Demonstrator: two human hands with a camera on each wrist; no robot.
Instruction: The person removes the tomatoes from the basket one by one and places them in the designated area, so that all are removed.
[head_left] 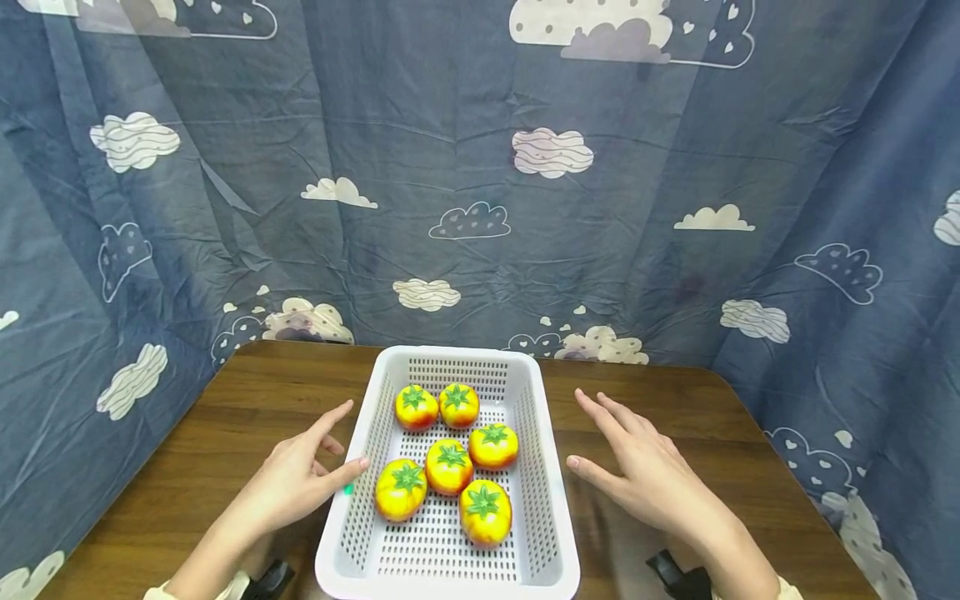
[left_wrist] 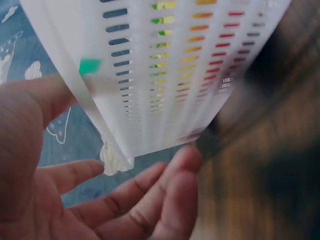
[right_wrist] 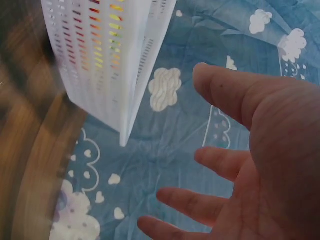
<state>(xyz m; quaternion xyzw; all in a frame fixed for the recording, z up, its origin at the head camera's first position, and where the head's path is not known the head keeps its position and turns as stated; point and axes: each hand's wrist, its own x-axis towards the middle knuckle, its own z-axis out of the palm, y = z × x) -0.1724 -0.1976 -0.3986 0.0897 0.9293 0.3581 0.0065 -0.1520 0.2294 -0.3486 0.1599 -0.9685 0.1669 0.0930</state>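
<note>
While the left hand [head_left: 296, 475] and right hand [head_left: 645, 471] are well apart, fingers loose and relaxed, the white basket [head_left: 450, 587] just sits between them on the tabletop [head_left: 262, 392], six yellow-red fruits [head_left: 449, 467] inside. Left thumb [head_left: 347, 475] is over the rim [head_left: 324, 546] near a green mark [head_left: 348, 490], can't really tell if it's touching, and the right hand is near the opposite rim. Blue cloud curtain [head_left: 420, 100] hangs beyond both hands.

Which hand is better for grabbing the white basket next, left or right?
Probably the left hand: its thumb reaches over the rim of the white basket, while the right hand is apart from the basket's other side.
</note>
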